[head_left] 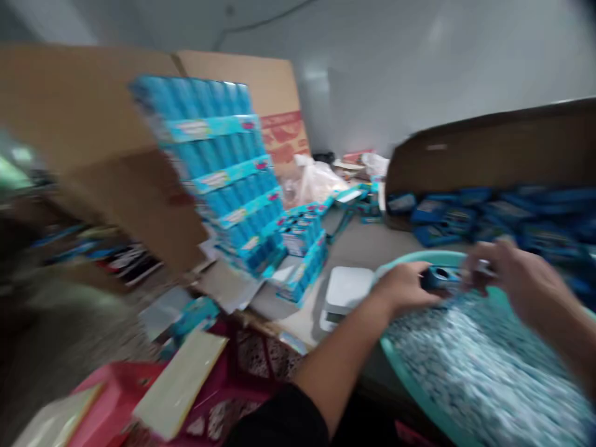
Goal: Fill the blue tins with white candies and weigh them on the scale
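Left hand (412, 288): thumb and fingers closed around a small blue box (442, 276), a round dark hole facing up. Right hand (500, 273): fingers bunched at the box's right end; blur prevents telling whether they grip anything. The box is held over the far side of a turquoise basin (390, 359), heaped with small, pale blue and white pieces (484, 366).

Surroundings: a white scale (350, 287) stands just left of the basin, close to the left forearm. Further left, tiered blue display trays (223, 180) lean back against a brown cardboard carton (93, 105). Beyond the basin, an open carton (465, 155) contains jumbled blue packs (465, 211). A translucent, crumpled plastic bag (321, 181) lies behind the trays.

Markings: pink and pale labels repeat along the tray fronts; lettering illegible. A red printed panel (282, 133) is likewise unreadable.
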`<action>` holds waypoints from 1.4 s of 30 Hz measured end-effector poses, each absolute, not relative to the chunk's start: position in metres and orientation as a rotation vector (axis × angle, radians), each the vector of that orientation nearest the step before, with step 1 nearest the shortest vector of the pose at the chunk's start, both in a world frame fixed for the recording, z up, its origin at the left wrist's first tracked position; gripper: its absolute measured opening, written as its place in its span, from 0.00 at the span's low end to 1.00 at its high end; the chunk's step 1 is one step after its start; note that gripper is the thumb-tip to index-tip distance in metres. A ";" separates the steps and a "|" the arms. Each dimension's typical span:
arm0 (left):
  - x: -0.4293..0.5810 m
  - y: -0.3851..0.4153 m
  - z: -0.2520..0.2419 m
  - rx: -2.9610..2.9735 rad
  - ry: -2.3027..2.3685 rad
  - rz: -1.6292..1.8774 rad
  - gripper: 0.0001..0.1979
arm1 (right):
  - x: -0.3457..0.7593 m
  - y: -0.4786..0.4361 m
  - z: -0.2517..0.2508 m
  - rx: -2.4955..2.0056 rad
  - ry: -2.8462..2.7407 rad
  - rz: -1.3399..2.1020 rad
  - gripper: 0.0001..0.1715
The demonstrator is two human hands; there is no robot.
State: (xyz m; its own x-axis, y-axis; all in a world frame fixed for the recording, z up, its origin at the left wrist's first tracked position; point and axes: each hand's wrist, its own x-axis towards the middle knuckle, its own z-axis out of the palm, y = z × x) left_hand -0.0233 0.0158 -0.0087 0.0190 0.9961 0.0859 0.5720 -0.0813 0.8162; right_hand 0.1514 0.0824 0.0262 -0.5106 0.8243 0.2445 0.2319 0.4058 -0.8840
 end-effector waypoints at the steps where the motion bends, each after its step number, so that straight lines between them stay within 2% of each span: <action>1: -0.022 0.016 -0.008 1.689 1.594 0.971 0.21 | 0.153 0.079 0.031 -0.895 -1.936 1.182 0.40; 6: -0.026 0.023 -0.007 1.657 1.555 1.035 0.17 | 0.152 0.083 0.043 -0.893 -2.088 0.965 0.35; 9: -0.029 0.025 -0.011 1.636 1.563 1.026 0.16 | 0.153 0.089 0.043 -1.079 -2.138 0.799 0.25; 12: -0.030 0.025 -0.014 1.597 1.553 1.066 0.21 | 0.154 0.091 0.042 -1.169 -2.148 0.711 0.18; 15: -0.030 0.026 -0.016 1.565 1.559 1.114 0.27 | 0.153 0.092 0.041 -1.188 -2.208 0.662 0.16; 20: -0.030 0.024 -0.014 1.610 1.556 1.090 0.24 | 0.151 0.094 0.036 -1.120 -2.313 0.573 0.10; 22: -0.030 0.023 -0.014 1.620 1.537 1.084 0.24 | 0.150 0.095 0.034 -1.091 -2.303 0.558 0.13; 25: -0.030 0.022 -0.013 1.626 1.503 1.099 0.23 | 0.151 0.096 0.034 -1.006 -2.300 0.614 0.24; 28: -0.030 0.020 -0.013 1.655 1.481 1.117 0.22 | 0.151 0.095 0.037 -0.858 -2.232 0.817 0.33; 31: -0.029 0.020 -0.013 1.650 1.494 1.170 0.23 | 0.151 0.094 0.040 -0.768 -2.039 0.995 0.38; 37: -0.031 0.017 -0.015 1.613 1.503 1.319 0.25 | 0.147 0.100 0.038 -0.798 -1.800 0.922 0.36; 42: -0.022 0.012 -0.012 1.552 1.475 1.532 0.26 | 0.147 0.100 0.024 -1.035 -1.844 0.993 0.33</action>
State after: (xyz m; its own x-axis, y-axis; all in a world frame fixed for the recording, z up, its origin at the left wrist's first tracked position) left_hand -0.0219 0.0123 -0.0123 -0.2222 0.9021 0.3698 0.3354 -0.2854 0.8978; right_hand 0.1471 0.1003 0.0240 -0.3605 0.8986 0.2501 0.2857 0.3616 -0.8875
